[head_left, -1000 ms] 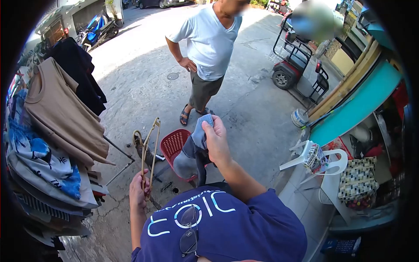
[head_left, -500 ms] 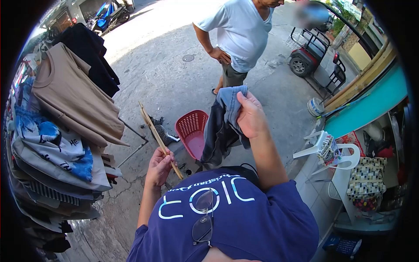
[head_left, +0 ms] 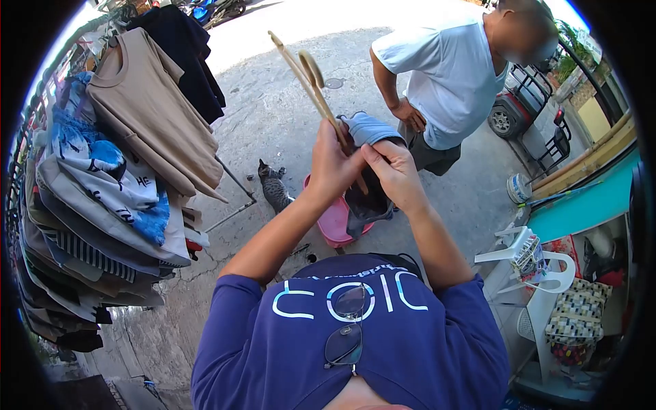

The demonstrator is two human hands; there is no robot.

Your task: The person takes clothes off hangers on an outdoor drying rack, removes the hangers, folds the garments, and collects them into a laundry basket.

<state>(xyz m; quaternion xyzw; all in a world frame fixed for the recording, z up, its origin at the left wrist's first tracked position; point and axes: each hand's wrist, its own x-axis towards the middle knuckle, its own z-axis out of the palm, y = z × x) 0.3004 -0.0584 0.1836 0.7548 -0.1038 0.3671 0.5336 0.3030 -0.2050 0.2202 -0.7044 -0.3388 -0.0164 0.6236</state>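
Note:
My left hand [head_left: 333,160] is closed around a beige clothes hanger [head_left: 298,70], whose hook and one arm stick up past my fingers. The other end of the hanger reaches down into the opening of a dark grey and blue denim garment [head_left: 369,128]. My right hand [head_left: 395,172] pinches the waistband edge of that garment, with its fingertips close beside my left hand. Below, the cloth hangs over a pink plastic basket [head_left: 335,229] on the ground and hides part of it.
A rack of hanging clothes [head_left: 147,102] stands on my left. A cat [head_left: 275,188] lies on the concrete near the basket. Ahead stands a person in a white shirt [head_left: 447,75]. To my right are a white plastic chair [head_left: 560,273] and a checkered bag [head_left: 578,311].
My left hand has brought the hanger up and right to the garment, and one end is now inside its opening. The cat shows more fully, and the person ahead appears closer.

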